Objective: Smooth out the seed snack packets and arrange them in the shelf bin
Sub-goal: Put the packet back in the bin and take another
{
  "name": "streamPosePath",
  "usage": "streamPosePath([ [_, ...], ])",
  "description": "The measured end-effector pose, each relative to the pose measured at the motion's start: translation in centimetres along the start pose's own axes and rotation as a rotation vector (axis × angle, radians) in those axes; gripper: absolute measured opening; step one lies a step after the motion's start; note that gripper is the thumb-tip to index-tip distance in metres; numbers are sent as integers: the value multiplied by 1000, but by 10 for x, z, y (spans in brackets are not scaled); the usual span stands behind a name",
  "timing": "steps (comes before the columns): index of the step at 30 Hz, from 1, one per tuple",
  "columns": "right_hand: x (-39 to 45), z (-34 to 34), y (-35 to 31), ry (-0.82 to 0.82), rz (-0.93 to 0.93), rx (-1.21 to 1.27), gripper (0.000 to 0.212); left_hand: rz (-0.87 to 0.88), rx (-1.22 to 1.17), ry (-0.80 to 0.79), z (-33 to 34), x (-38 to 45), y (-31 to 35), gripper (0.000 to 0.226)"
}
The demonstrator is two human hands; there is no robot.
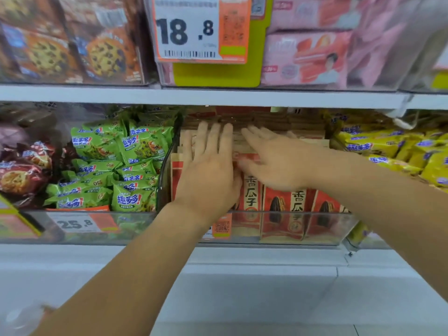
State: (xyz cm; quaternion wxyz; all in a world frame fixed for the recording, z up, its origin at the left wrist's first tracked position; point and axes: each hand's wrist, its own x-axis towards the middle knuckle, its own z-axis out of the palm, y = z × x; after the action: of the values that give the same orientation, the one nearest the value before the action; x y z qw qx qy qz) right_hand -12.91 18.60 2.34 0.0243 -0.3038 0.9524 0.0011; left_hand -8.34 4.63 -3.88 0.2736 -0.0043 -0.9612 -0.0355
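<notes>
Both hands (left hand (208, 170), right hand (274, 161)) press flat on seed packets (286, 202).

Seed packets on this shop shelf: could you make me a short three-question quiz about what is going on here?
1. True or false: both hands lie flat, fingers straight, on the seed packets.
2. Which packets fill the bin just left of the seed bin? A) green cookie packets B) pink boxes C) yellow packets
3. Fill in: the price tag hanging from the upper shelf reads ____.

Key
1. True: left hand and right hand press open-palmed.
2. A, the green cookie packets.
3. 18.8, on the price tag.
</notes>
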Motion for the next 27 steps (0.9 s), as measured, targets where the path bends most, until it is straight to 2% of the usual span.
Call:
streamPosePath([
  [2,-24,3,9,43,-2,0,70,20,29,57,-3,-11,9,71],
  [4,-45,9,16,193,6,-14,56,33,33,51,-4,-21,21,67],
  [8,-66,27,25,363,23,53,43,-5,-15,-45,6,-20,30,64],
  [12,-62,50,36,480,32,110,45,-40,-13,-145,20,-3,21,63],
  [16,-55,53,46,508,6,106,33,-48,6,-370,30,14,16,59],
  [19,-54,42,47,513,-1,217,18,-65,33,-430,29,17,16,60],
  [23,-61,42,46,550,-75,258,12,-94,18,-426,16,15,23,63],
  [27,-76,34,45,673,-137,383,7,-115,-37,-276,2,8,31,61],
])
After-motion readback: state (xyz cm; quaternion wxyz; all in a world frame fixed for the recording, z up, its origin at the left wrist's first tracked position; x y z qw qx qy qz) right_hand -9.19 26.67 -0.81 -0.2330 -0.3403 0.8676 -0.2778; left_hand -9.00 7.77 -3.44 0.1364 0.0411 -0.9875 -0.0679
